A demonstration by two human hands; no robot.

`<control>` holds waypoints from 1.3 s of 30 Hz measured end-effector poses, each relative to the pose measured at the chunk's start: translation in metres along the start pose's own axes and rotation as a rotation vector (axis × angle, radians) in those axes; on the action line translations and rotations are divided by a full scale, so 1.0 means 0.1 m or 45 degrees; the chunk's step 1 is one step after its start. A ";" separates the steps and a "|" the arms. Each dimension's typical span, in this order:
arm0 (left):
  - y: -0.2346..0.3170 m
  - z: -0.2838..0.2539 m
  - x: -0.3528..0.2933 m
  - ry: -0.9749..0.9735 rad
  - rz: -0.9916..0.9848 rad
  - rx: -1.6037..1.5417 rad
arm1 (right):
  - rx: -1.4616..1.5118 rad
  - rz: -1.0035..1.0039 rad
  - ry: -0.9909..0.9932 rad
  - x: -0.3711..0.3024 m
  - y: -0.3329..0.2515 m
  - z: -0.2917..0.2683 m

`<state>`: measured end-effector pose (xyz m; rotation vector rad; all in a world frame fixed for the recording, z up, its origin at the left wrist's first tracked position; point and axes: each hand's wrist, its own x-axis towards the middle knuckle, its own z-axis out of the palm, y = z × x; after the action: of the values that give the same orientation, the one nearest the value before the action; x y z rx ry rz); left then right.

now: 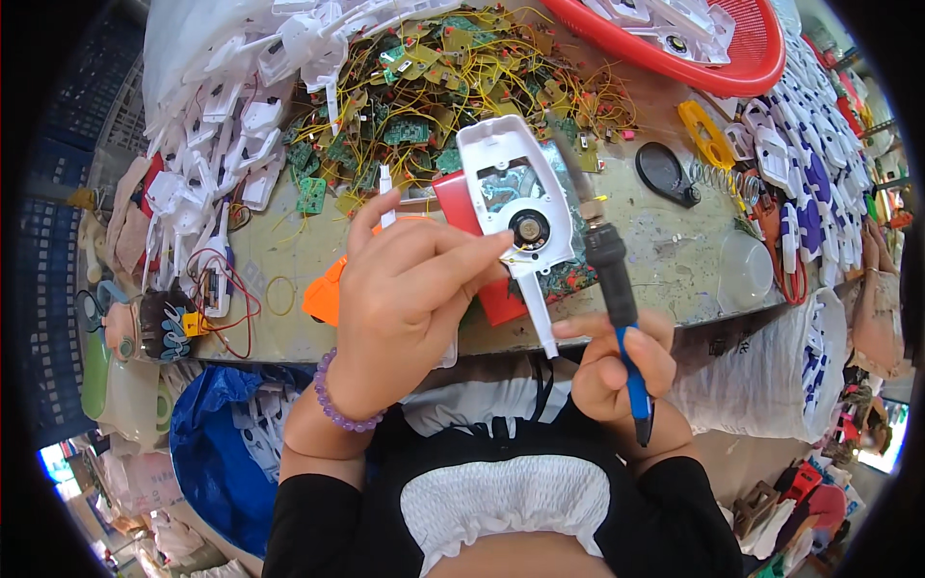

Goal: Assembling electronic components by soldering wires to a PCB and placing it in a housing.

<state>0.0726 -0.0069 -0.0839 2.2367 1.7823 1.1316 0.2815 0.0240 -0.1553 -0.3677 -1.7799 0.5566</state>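
Note:
A white plastic housing [552,207] with a long narrow stem and a small round black speaker [529,229] is held above the table. My left hand [409,284], a purple beaded bracelet at its wrist, pinches the housing's left edge beside the speaker. Whether those fingertips also hold a wire is hard to make out. In my right hand [602,380] is a soldering iron [609,265] with a black and blue handle, its tip pointing away from me. The right index finger reaches to the stem's end. Beneath the housing lies a red box [462,207] with a patterned top.
A heap of green circuit boards [405,130] with yellow wires covers the table's far side. White housings [198,183] pile up at left. Far right are a red basket [694,72], a black ring-shaped part [665,173] and a coiled spring stand [713,183]. An orange object [326,294] lies behind my left hand.

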 end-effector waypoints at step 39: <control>0.08 0.20 0.19 -0.109 -0.047 0.017 | 0.022 -0.230 -0.102 0.42 -0.01 -0.78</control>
<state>0.0921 0.0150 -0.0852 2.2144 1.7955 1.0044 0.3453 0.0593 -0.1042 -0.1727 -1.8621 0.4635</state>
